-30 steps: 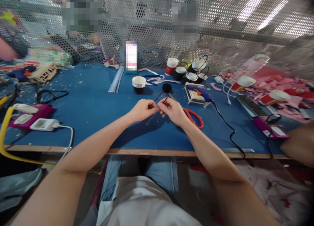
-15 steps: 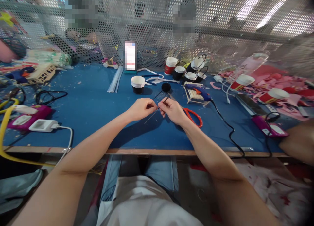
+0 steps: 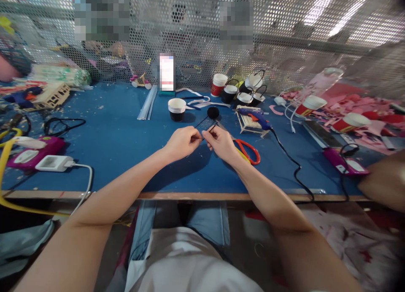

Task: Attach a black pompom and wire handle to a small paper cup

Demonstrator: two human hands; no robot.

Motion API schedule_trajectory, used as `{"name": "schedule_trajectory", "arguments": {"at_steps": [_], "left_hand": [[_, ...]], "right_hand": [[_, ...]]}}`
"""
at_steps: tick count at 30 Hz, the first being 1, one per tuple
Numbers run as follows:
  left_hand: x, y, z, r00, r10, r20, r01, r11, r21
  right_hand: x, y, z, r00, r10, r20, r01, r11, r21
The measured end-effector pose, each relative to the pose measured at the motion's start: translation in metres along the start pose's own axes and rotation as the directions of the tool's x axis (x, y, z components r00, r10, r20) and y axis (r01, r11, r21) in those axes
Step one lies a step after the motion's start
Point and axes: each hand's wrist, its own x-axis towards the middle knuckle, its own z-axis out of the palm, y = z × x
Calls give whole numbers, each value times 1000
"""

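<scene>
Both hands meet over the middle of the blue surface point(image 3: 110, 136). The left hand point(image 3: 183, 142) and right hand point(image 3: 221, 143) each pinch a thin dark wire point(image 3: 210, 129) between fingertips. Its middle is hidden by the fingers and its far end is hard to trace. The red-handled scissors point(image 3: 249, 150) lie just right of the right hand, blades hidden behind it.

Nothing here can be read: no text, brand, number or sign. The upright panel point(image 3: 166, 71) on the desk point(image 3: 120, 131), beyond the left hand point(image 3: 183, 142), is blurred to white, pink and blue blocks. The red paper cup point(image 3: 219, 85) beyond the right hand point(image 3: 222, 143) shows no legible print. The red cups point(image 3: 311, 104) far to that hand's right are too small to tell. The white adapter point(image 3: 52, 162), far left of the left hand, bears no visible marking. The thin black stick point(image 3: 210, 128) pinched between both hands is also plain.
</scene>
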Motion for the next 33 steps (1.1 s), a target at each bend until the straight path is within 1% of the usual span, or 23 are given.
{"name": "schedule_trajectory", "arguments": {"at_steps": [3, 8, 15, 17, 21, 23, 26, 29, 31, 33], "left_hand": [[-1, 1, 1, 1000, -10, -5, 10, 1000, -3], [-1, 1, 3, 997, -74, -6, 74, 996, -53], [0, 0, 5, 994, -106, -20, 104, 991, -85], [0, 0, 5, 992, -125, 0, 124, 982, -140], [1, -1, 4, 982, -171, 85, 187, 948, -257], [1, -1, 3, 975, -189, 118, 216, 929, -301], [3, -2, -2, 967, -183, 175, 237, 898, -371], [4, -4, -7, 969, -122, 214, 197, 906, -375], [4, -5, -9, 979, -71, 192, 127, 947, -295], [4, -4, -9, 991, -19, 129, 40, 987, -158]], "right_hand": [[-1, -3, 1, 1000, 3, -30, -4, 999, -41], [-1, -5, 3, 998, -3, -68, -3, 996, -89], [-2, -4, 4, 996, -2, -85, -3, 998, -62], [-2, -5, 4, 998, -10, -65, 9, 1000, -20], [-2, -4, 2, 998, -33, 47, 26, 990, 136], [-1, -3, 1, 997, -34, 70, 23, 988, 156], [0, -2, 0, 998, -24, 66, 14, 990, 143], [1, -4, 0, 997, -3, 75, -9, 987, 157], [0, -4, 0, 996, 8, 87, -22, 986, 165], [1, -3, 0, 996, 11, 89, -26, 986, 163]]}}
